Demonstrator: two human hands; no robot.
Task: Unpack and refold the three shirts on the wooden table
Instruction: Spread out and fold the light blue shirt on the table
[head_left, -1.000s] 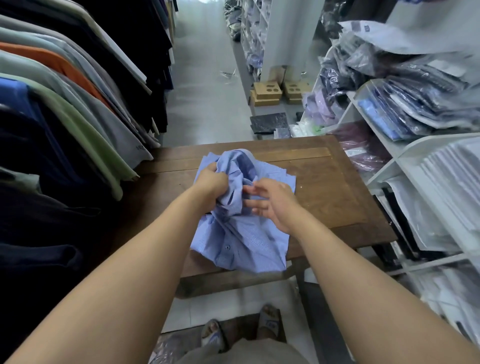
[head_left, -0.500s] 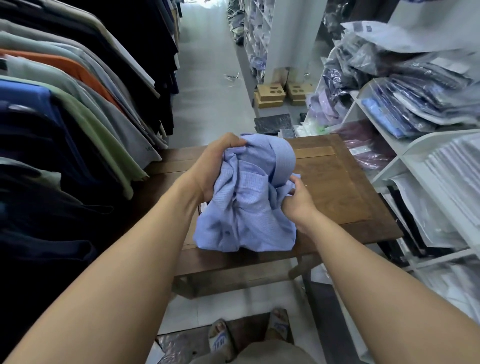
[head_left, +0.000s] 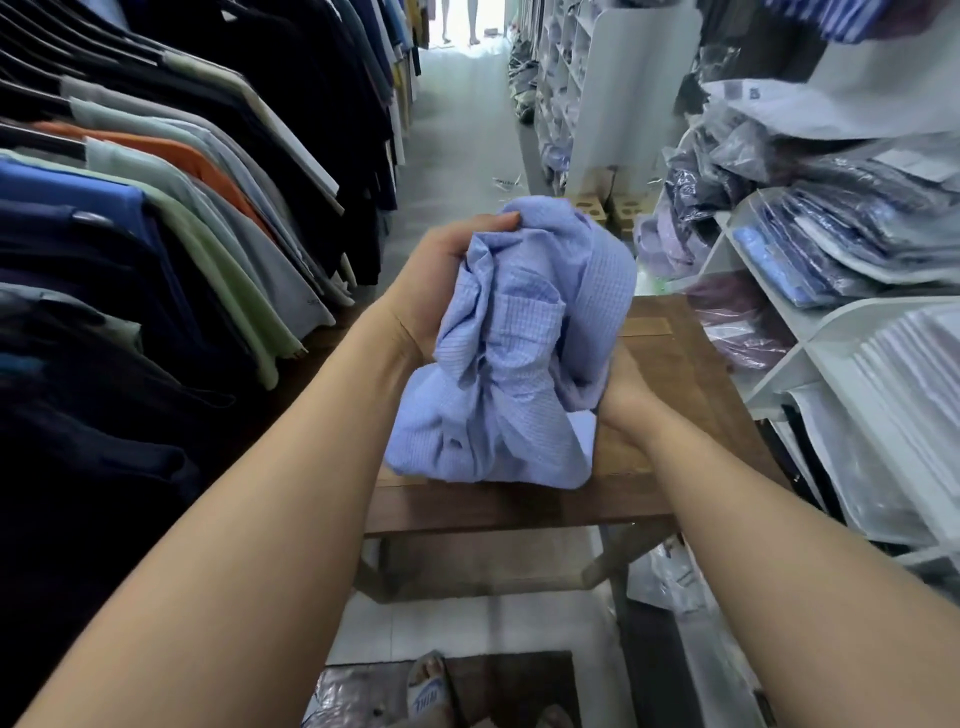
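Observation:
A crumpled light blue checked shirt (head_left: 519, 353) hangs bunched up in the air above the wooden table (head_left: 670, 364). My left hand (head_left: 441, 291) grips its upper left side, thumb over the top fold. My right hand (head_left: 623, 395) holds the lower right part from underneath, and the cloth covers most of its fingers. The shirt's lower edge hangs near the table's front edge. No other shirt shows on the table.
A rack of hanging shirts (head_left: 156, 234) lines the left side, close to the table. White shelves (head_left: 831, 322) with bagged shirts stand on the right. A tiled aisle (head_left: 457, 130) runs ahead. A plastic bag (head_left: 665, 582) lies under the table, by my sandalled foot (head_left: 428, 686).
Both hands gathered the shirt from the tabletop and lifted it into a bundle. It now hangs higher and closer to me, and the view has tilted up along the aisle.

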